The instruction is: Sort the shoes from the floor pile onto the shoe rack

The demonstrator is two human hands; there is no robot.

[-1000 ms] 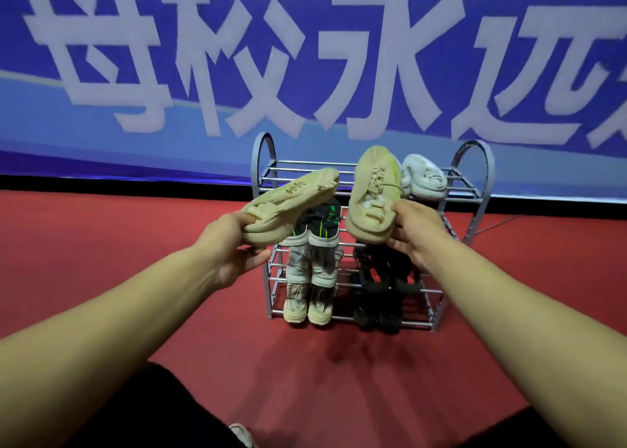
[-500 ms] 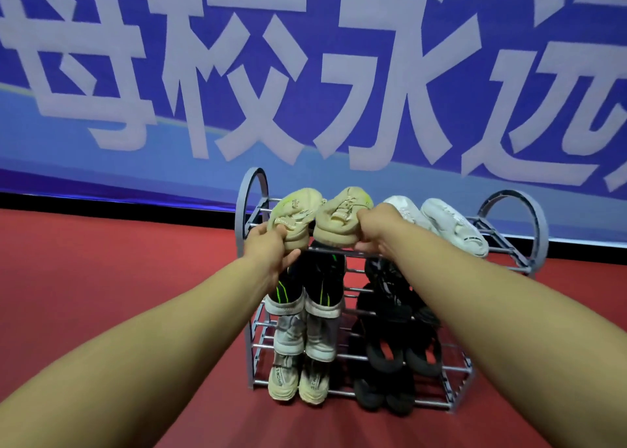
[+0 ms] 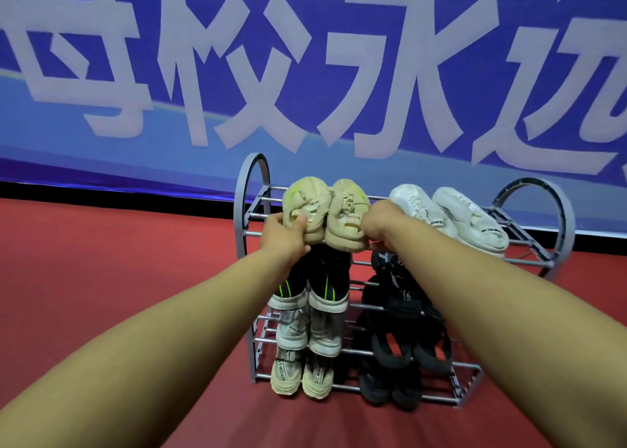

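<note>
Beige chunky sneakers with yellow-green tints — a matched pair — sit side by side on the left half of the top tier of the grey metal-tube shoe rack (image 3: 251, 206), toes pointing away toward the wall. The left shoe (image 3: 305, 206) is gripped at its heel by the left hand (image 3: 283, 240), fingers curled around the padded collar; the right shoe (image 3: 347, 215) is held the same way by the right hand (image 3: 381, 227). Both hands are clenched on the heels, so by my reading the pair is being set down, not yet let go.

These shoes look light for their bulk, with thick foam soles and soft fabric uppers that would give under a squeeze. The heel is the sensible hold: stiff enough to steer the shoe, while the sole can slide along the rails. The rails have open gaps, so a shoe placed crooked could tip or wedge between them.

Just to the right on the same tier rests a pair of white sneakers (image 3: 448, 215), near but apart from the beige pair. Below, the lower tiers carry black high-tops with green stripes (image 3: 325, 278), worn cream trainers (image 3: 300, 374) and several black shoes (image 3: 400, 298). The rack stands on a red floor (image 3: 118, 261) before a blue banner with large pale characters (image 3: 305, 57). No floor pile is in view.
</note>
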